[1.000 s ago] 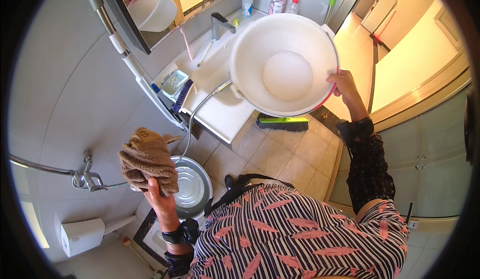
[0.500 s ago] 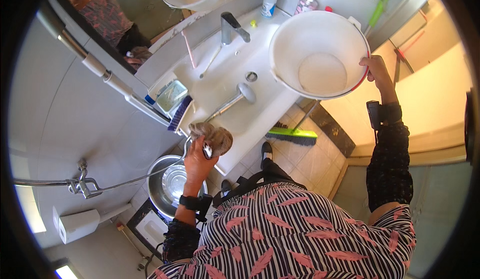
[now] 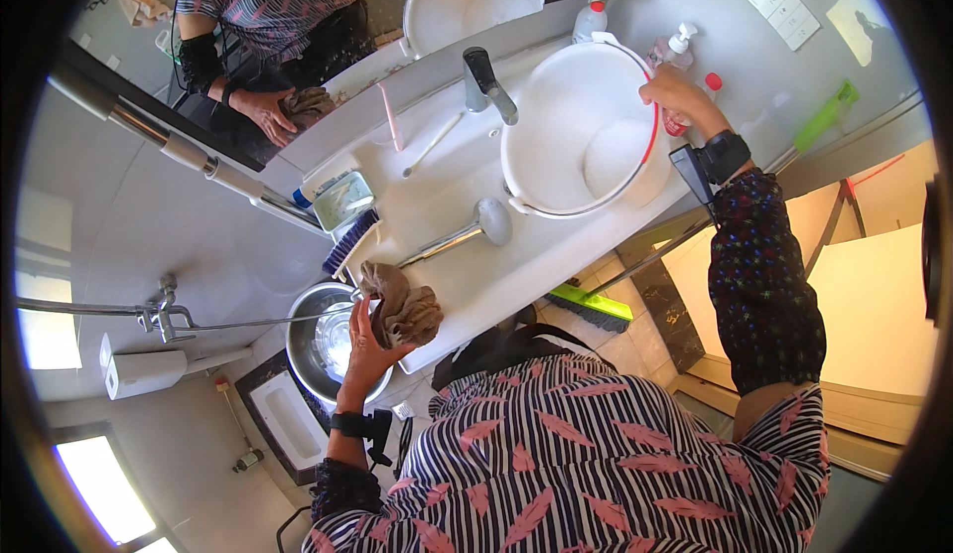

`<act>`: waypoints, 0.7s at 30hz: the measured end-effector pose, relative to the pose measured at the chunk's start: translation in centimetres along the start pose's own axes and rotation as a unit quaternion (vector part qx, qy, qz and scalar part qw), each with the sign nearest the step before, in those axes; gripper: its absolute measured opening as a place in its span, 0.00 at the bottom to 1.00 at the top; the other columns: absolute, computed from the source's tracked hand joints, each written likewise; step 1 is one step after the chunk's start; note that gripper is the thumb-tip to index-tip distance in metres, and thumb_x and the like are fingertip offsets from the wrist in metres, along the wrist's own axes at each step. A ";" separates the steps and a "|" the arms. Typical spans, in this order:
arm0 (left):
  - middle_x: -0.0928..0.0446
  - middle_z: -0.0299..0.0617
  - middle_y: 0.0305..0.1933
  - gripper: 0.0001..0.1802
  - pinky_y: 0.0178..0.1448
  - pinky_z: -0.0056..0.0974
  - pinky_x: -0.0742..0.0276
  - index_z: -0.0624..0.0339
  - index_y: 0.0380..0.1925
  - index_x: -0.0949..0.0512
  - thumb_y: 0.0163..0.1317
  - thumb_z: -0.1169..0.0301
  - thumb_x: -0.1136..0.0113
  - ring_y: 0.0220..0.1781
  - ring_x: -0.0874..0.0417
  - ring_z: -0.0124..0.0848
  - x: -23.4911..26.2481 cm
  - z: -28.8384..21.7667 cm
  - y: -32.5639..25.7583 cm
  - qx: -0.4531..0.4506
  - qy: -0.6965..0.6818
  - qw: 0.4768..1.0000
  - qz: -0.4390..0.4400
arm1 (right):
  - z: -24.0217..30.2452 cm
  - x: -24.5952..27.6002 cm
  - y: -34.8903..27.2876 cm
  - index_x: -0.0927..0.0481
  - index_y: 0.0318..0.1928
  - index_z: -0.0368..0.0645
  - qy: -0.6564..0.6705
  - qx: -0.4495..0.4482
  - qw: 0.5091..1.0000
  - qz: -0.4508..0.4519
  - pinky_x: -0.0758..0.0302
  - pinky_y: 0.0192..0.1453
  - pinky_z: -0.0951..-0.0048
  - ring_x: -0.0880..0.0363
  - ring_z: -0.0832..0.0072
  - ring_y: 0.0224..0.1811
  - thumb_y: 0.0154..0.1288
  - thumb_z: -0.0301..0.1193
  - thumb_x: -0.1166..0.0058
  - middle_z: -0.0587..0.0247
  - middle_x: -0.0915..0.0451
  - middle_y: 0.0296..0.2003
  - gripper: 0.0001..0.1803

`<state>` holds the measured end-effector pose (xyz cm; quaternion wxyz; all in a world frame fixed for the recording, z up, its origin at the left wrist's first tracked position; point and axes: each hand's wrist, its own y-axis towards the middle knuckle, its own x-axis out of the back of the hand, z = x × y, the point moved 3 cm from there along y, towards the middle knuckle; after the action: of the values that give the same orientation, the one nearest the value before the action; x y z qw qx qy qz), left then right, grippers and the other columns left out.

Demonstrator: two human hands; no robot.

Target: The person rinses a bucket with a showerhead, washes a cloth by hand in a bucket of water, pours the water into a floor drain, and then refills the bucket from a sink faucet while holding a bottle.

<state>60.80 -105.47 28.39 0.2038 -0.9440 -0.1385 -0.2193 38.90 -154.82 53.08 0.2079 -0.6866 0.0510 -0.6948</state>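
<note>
My right hand (image 3: 683, 99) grips the rim of a white bucket (image 3: 541, 121), by its red handle. The bucket's mouth is tipped toward me over the right end of the white sink (image 3: 467, 320); whether it rests on the sink top cannot be told. My left hand (image 3: 369, 352) is closed on a crumpled brown cloth (image 3: 405, 307) above the sink's near left corner. A shower head (image 3: 488, 223) lies in the basin, its metal handle pointing toward the cloth. The tap (image 3: 486, 84) stands behind, close to the bucket.
A blue-bristled brush (image 3: 352, 242) and a soap dish (image 3: 343, 199) sit at the sink's left end. Below is a metal basin (image 3: 303, 349). Bottles, including a pump bottle (image 3: 678, 45), stand behind the bucket. A green broom (image 3: 596, 305) is on the floor, right of the sink.
My right hand has brought the bucket left and back, closer to the tap. The left hand keeps the cloth and has shifted slightly left and toward me. The view has tilted.
</note>
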 end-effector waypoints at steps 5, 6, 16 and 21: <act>0.31 0.53 0.53 0.25 0.56 0.45 0.33 0.59 0.49 0.30 0.49 0.70 0.37 0.55 0.30 0.49 3.8 -5.5 4.7 -0.073 0.106 0.989 -0.068 | -2.7 -3.8 1.3 0.26 0.20 0.29 0.104 -0.056 0.991 0.061 0.35 0.10 0.69 0.32 0.68 0.07 0.42 0.30 0.47 0.53 0.28 0.12 0.12; 0.29 0.52 0.49 0.22 0.54 0.43 0.31 0.59 0.47 0.28 0.49 0.71 0.38 0.51 0.28 0.49 4.5 -7.1 6.6 -0.094 0.074 0.990 -0.077 | -3.1 -5.3 2.0 0.26 0.20 0.29 0.132 -0.045 0.988 0.073 0.36 0.10 0.69 0.33 0.69 0.07 0.42 0.30 0.46 0.54 0.28 0.11 0.12; 0.25 0.50 0.35 0.29 0.34 0.39 0.23 0.66 0.50 0.36 0.50 0.67 0.36 0.30 0.21 0.39 -4.0 -18.8 30.7 -0.100 -0.219 0.970 -0.034 | -7.3 -12.9 -2.0 0.31 0.16 0.31 0.342 -0.105 0.934 0.012 0.46 0.07 0.69 0.40 0.73 0.04 0.42 0.27 0.45 0.59 0.35 0.08 0.12; 0.23 0.50 0.35 0.10 0.40 0.38 0.20 0.68 0.36 0.28 0.59 0.71 0.45 0.35 0.19 0.40 -6.3 -19.1 35.6 0.155 -0.588 0.778 0.156 | -6.0 -13.4 -3.6 0.29 0.14 0.28 0.381 -0.114 0.917 -0.005 0.41 0.08 0.71 0.35 0.72 0.05 0.41 0.27 0.46 0.56 0.31 0.09 0.12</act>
<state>61.01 -146.34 29.52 0.2582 -0.8536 -0.1141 0.4378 31.84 -148.04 41.50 0.0899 -0.3888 0.2021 -0.8944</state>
